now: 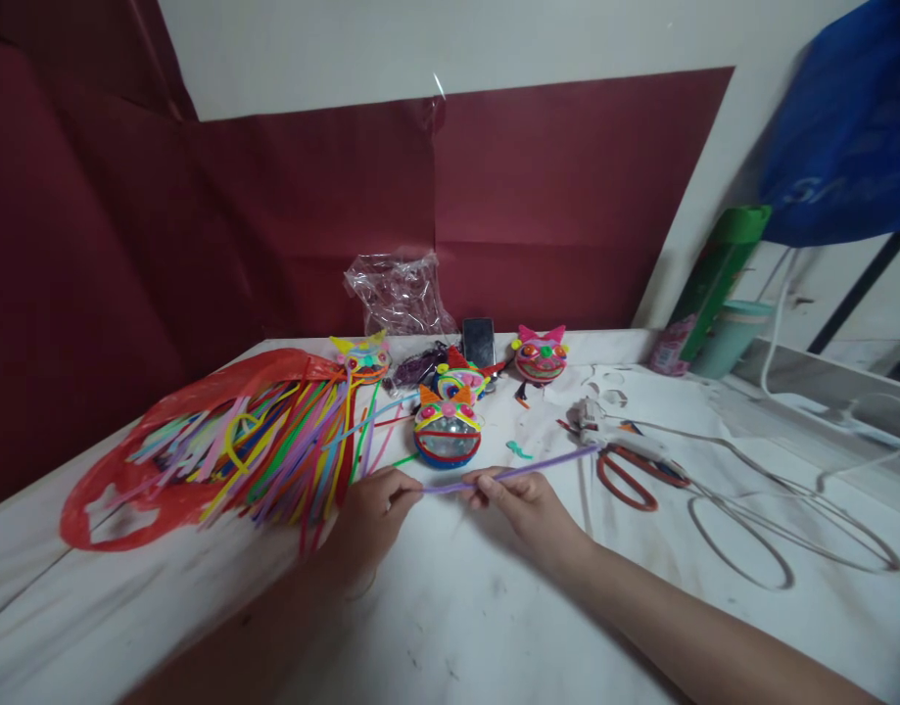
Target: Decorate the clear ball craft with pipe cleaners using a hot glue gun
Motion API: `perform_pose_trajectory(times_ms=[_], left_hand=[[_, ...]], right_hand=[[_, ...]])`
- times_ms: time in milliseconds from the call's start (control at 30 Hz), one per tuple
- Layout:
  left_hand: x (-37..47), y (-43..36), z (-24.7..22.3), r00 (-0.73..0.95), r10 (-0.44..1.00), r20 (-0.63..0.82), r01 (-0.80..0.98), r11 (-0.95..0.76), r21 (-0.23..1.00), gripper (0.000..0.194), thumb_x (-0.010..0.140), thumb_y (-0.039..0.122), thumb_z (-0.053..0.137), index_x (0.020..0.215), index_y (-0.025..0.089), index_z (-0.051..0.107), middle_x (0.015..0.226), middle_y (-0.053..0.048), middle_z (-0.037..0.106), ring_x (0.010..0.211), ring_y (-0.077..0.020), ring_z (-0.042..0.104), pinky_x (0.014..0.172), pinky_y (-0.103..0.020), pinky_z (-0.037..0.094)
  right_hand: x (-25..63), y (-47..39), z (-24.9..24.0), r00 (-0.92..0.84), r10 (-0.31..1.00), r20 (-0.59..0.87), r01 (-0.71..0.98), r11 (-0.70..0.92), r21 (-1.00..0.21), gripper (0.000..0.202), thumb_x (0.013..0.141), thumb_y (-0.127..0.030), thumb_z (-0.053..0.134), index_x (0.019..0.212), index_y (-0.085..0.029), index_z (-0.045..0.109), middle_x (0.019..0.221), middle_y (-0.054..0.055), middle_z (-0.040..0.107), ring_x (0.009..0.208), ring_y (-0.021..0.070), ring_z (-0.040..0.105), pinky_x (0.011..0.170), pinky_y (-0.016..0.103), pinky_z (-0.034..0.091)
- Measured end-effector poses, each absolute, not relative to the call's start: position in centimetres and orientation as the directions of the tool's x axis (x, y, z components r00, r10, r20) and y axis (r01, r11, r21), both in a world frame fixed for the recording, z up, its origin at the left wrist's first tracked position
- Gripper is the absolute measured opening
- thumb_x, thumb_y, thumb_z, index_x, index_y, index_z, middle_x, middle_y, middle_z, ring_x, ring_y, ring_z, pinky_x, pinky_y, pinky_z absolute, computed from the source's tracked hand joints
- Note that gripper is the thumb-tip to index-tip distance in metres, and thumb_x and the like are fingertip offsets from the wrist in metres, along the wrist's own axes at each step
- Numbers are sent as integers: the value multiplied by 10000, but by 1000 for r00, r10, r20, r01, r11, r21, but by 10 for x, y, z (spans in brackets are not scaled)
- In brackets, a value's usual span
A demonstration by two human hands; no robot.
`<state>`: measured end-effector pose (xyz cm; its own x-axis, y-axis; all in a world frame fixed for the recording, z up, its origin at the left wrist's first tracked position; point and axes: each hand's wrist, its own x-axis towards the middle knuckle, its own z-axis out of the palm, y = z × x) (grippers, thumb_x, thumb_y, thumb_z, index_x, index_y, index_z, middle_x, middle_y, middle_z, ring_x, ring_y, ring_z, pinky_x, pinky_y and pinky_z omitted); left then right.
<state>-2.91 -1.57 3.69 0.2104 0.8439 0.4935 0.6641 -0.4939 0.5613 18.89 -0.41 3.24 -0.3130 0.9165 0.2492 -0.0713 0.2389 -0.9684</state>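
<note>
Between my two hands stretches a purple pipe cleaner (548, 462), held just above the white tabletop. The fingers of my left hand (376, 514) pinch its left end. My right hand (527, 509) pinches it farther along, and the free end sticks out to the right. Just beyond my hands sits a colourful lion-head craft figure (448, 431) with orange ears, a clear middle and a blue base. Close behind it is another figure (460, 377) in yellow, red and blue. To the left lies a large bundle of multicoloured pipe cleaners (295, 450).
A red plastic bag (177, 406) lies under the bundle. Farther back are a yellow-eared figure (365, 359), a pink-eared figure (542, 357), a phone (480, 343) and clear plastic wrap (402, 294). Orange-handled scissors (627, 480), a grey cable (780, 480) and a green container (733, 338) stand right.
</note>
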Motion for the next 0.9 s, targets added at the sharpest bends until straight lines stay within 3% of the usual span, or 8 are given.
perform_pose_trajectory(times_ms=[167, 267, 333, 400, 533, 667, 767, 900], left_hand=[[-36, -13, 33, 595, 567, 570, 553, -803, 222, 189, 864, 140, 489, 761, 175, 643, 670, -23, 669, 636, -128, 616, 598, -223, 461], [-34, -19, 39, 664, 424, 616, 479, -874, 86, 204, 870, 94, 442, 761, 173, 595, 665, -31, 637, 641, -133, 569, 604, -235, 448], [-31, -23, 44, 528, 502, 685, 561, -812, 163, 217, 871, 112, 431, 706, 180, 554, 625, -14, 591, 611, -126, 538, 587, -232, 432], [-27, -25, 49, 287, 658, 696, 660, -663, 354, 239, 872, 179, 441, 643, 190, 509, 564, 15, 529, 547, -113, 505, 539, -223, 405], [-22, -23, 48, -62, 862, 503, 633, -356, 687, 288, 824, 335, 469, 566, 210, 444, 461, 58, 421, 435, -101, 413, 439, -222, 320], [-19, -19, 39, -108, 946, 305, 343, -253, 905, 322, 811, 430, 458, 580, 207, 456, 455, 71, 393, 393, -84, 347, 399, -218, 272], [-18, -16, 32, -97, 966, 238, 191, -217, 957, 257, 799, 394, 499, 675, 176, 553, 498, 57, 462, 418, -80, 386, 426, -216, 303], [-8, -18, 25, 152, 972, 178, 45, -186, 981, 327, 755, 317, 583, 1031, 145, 620, 570, 22, 576, 509, -114, 505, 502, -237, 400]], right_hand=[[190, 5, 29, -261, 951, 167, -179, 123, -976, 440, 690, -611, 700, 677, -173, 736, 659, 51, 709, 599, 141, 574, 638, 284, 457], [190, 8, 29, -278, 955, 102, -272, 23, -962, 440, 660, -595, 737, 725, -159, 749, 615, 43, 700, 545, 121, 557, 597, 268, 443], [188, 6, 31, -298, 951, 83, -313, -15, -950, 427, 651, -576, 755, 729, -156, 753, 609, 41, 699, 539, 115, 557, 587, 257, 438], [185, -1, 33, -325, 942, 90, -334, -25, -942, 417, 660, -570, 753, 719, -157, 756, 629, 44, 707, 541, 110, 557, 597, 255, 441], [179, -14, 38, -351, 930, 114, -338, -12, -941, 420, 684, -582, 728, 671, -163, 756, 678, 58, 722, 592, 123, 576, 651, 268, 457], [180, -12, 41, -258, 963, 71, -408, -42, -912, 392, 639, -551, 778, 716, -167, 765, 654, 46, 717, 576, 115, 570, 631, 252, 449], [183, -6, 43, -241, 970, 39, -497, -89, -863, 388, 603, -508, 819, 775, -164, 769, 656, 44, 720, 555, 107, 568, 606, 242, 444], [179, -8, 41, -348, 937, 20, -547, -186, -816, 342, 640, -448, 820, 801, -152, 762, 634, 39, 713, 529, 102, 564, 580, 237, 440]])
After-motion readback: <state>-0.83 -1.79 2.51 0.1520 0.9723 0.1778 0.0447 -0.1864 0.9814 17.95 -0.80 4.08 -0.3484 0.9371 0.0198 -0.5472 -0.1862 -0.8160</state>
